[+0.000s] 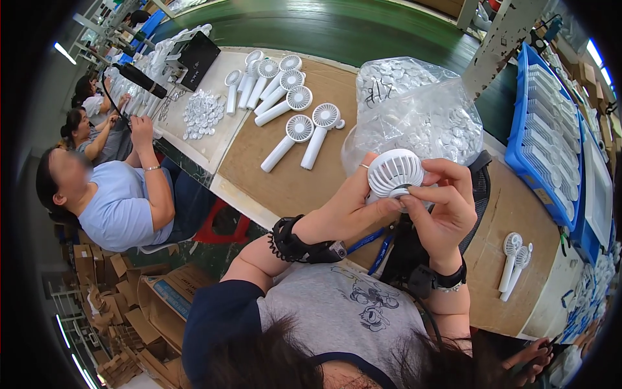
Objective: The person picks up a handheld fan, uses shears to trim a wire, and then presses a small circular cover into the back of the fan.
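Observation:
A white handheld fan [395, 170] is held up over the table, its round slatted head facing up. My left hand [350, 206] is closed round the fan from the left, thumb along its lower edge; the handle is hidden. On the other side, my right hand [448, 204] pinches a small round white piece [400, 192] against the grille. Whether that piece is fixed to the fan I cannot tell. Just beyond my hands lie clear plastic bags [421, 107] of small white round parts.
Several white fans [299, 128] lie at the far left on brown cardboard [243, 149], beside loose round parts [205, 113]. Two more fans [512, 262] lie at right, near blue trays [541, 136] of white parts. A co-worker [123, 207] sits at left. A green conveyor belt [311, 32] runs behind.

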A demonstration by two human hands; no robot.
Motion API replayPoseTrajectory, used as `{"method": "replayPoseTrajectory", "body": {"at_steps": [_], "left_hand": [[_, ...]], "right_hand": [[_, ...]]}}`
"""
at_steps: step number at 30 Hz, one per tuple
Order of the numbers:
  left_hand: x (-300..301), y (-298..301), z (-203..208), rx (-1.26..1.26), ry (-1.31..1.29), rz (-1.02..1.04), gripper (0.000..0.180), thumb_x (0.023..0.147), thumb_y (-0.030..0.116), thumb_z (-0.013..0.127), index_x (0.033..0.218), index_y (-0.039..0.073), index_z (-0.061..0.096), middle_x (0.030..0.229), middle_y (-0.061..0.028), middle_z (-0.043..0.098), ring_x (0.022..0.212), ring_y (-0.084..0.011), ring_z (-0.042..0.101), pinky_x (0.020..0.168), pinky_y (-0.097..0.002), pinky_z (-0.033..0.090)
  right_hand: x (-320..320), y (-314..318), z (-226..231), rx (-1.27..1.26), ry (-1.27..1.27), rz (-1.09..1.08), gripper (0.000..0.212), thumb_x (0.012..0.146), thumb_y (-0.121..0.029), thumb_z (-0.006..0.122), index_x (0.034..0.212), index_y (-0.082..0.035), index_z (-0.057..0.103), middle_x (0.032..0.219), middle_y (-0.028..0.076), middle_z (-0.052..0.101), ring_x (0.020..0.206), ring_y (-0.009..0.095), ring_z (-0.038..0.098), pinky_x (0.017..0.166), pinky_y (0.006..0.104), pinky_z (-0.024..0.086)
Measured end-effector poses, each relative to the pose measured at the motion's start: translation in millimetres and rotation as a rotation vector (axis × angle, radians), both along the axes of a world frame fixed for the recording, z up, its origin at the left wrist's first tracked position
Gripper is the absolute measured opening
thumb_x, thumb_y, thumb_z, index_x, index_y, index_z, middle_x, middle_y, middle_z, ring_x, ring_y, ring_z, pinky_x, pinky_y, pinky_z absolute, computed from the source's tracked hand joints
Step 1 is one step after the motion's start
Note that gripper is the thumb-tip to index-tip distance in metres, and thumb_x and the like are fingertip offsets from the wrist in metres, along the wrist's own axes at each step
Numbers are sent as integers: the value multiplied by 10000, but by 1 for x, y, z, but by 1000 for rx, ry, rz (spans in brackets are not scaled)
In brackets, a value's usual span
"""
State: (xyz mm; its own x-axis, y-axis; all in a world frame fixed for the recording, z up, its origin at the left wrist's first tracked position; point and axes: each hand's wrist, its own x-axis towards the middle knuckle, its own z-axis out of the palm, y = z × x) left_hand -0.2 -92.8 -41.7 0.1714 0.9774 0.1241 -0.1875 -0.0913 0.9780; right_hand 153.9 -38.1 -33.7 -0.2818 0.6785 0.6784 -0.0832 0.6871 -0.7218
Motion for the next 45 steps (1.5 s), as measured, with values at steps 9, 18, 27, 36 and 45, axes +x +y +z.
{"method": "replayPoseTrajectory", "body": {"at_steps": [9, 18, 27, 36, 45], "left_hand": [[2, 1, -1, -40, -46, -6, 428, 861, 142, 555, 1199, -4, 337, 1105, -67, 453, 1028, -113, 436, 868, -265, 374], [2, 3, -6, 31, -53, 3, 387, 871, 115, 517, 1199, 18, 337, 1037, -45, 470, 889, -84, 490, 745, -226, 424], [4, 3, -14, -2, -110, -43, 383, 888, 106, 470, 1218, 47, 284, 944, -18, 465, 554, -10, 423, 454, -157, 363], [3, 1, -12, -13, -95, -44, 378, 886, 91, 468, 1216, 50, 289, 924, -11, 454, 578, -14, 431, 487, -162, 377], [2, 0, -12, -16, -70, -25, 406, 872, 92, 491, 1225, 29, 301, 1005, -22, 430, 806, -53, 446, 679, -194, 389]], "right_hand": [[1, 0, 2, -14, -15, -37, 212, 595, 31, 729, 778, -37, 646, 990, 112, 562, 797, 141, 521, 709, 246, 442], [0, 2, 5, -16, -54, -36, 195, 605, 26, 723, 769, -35, 639, 988, 123, 566, 868, 178, 550, 736, 264, 449], [1, 3, 5, -37, -43, -34, 190, 607, 21, 724, 764, -37, 632, 980, 122, 566, 876, 189, 560, 746, 279, 459], [-1, 4, 5, -27, -30, -17, 183, 608, 20, 723, 752, -39, 627, 978, 123, 563, 874, 198, 562, 756, 294, 463], [-1, 3, 4, -21, -27, -3, 184, 613, 16, 725, 753, -39, 619, 993, 123, 557, 880, 203, 555, 763, 295, 460]]}}
